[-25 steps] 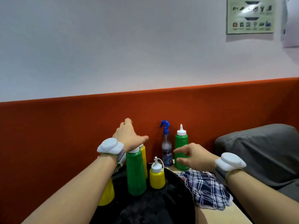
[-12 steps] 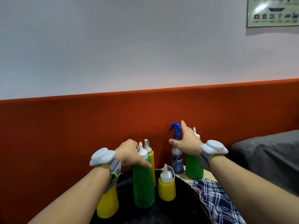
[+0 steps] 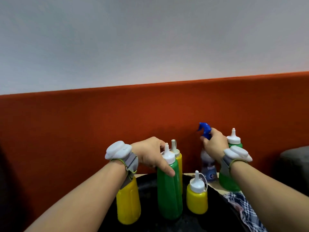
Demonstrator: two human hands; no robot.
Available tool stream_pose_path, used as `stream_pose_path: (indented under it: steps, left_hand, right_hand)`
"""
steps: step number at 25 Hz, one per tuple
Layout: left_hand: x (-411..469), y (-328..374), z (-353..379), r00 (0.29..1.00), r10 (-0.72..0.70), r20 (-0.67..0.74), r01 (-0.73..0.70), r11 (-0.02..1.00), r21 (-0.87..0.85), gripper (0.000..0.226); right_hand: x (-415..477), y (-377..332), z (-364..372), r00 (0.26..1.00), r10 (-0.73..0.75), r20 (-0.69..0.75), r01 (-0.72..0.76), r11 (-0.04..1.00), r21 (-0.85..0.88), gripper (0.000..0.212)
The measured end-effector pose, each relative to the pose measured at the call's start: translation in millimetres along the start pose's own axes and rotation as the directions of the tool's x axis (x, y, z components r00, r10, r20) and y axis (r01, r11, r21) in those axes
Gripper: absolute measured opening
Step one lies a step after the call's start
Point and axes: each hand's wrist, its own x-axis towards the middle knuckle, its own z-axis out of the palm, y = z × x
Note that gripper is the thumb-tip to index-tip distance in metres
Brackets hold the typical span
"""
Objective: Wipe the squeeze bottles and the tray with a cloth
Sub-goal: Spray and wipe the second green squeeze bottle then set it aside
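Note:
A round black tray carries a tall green squeeze bottle, a tall yellow one behind it, a small yellow one and a yellow bottle at the left rim. My left hand grips the tall green bottle near its shoulder. My right hand grips the neck of a clear spray bottle with a blue trigger, which stands behind the tray. A second green squeeze bottle stands beside it, partly hidden by my right wrist. A checked cloth lies to the tray's right.
An orange padded backrest runs close behind the bottles, with a pale wall above. A strip of light wooden tabletop shows behind the tray. A grey cushion sits at the far right.
My right hand has closed around the spray bottle's neck under the blue trigger. My left hand has settled round the tall green bottle. The camera has tilted up and nearer.

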Motion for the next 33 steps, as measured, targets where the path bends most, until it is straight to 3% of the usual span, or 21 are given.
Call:
stream_pose_path:
  steps: [5, 9, 12, 14, 16, 18, 23, 28, 33]
  left_hand:
    - [-17, 3, 0, 1.000, 0.010, -0.020, -0.009, 1.000, 0.015, 0.039]
    - [-54, 3, 4, 0.999, 0.047, 0.001, -0.047, 0.998, 0.035, 0.043]
    - [-80, 1, 9, 0.997, 0.076, 0.017, -0.077, 0.996, 0.048, 0.051]
    - [-96, 0, 17, 0.996, 0.082, -0.024, -0.082, 0.997, 0.002, 0.053]
    - [-106, 0, 30, 0.993, 0.068, -0.096, -0.073, 0.996, -0.048, 0.052]
    - [-112, 1, 39, 0.982, 0.062, -0.176, -0.075, 0.995, -0.067, 0.054]
    - [-113, 3, 47, 0.963, 0.093, -0.255, -0.118, 0.989, -0.085, 0.059]
    - [-105, -1, 47, 0.965, 0.090, -0.246, -0.119, 0.988, -0.104, 0.063]
    - [-95, 4, 41, 0.961, 0.094, -0.261, -0.110, 0.993, -0.048, 0.066]
  right_hand:
    - [-31, -22, -39, 0.973, -0.227, -0.036, 0.228, 0.974, 0.019, 0.017]
    - [-57, -71, -105, 0.905, -0.426, -0.013, 0.426, 0.904, 0.022, 0.007]
    - [-97, -101, -130, 0.915, -0.392, 0.095, 0.357, 0.897, 0.261, 0.010]
    - [-131, -109, -137, 0.891, -0.368, 0.265, 0.266, 0.897, 0.352, 0.019]
    - [-158, -104, -136, 0.806, -0.318, 0.499, 0.203, 0.941, 0.271, 0.019]
    - [-178, -96, -129, 0.708, -0.302, 0.638, 0.281, 0.950, 0.138, 0.024]
    - [-192, -99, -110, 0.672, -0.387, 0.632, 0.408, 0.905, 0.121, 0.023]
    - [-184, -93, -89, 0.672, -0.334, 0.661, 0.419, 0.907, 0.032, 0.034]
    - [-170, -80, -99, 0.690, -0.362, 0.626, 0.348, 0.925, 0.151, 0.027]
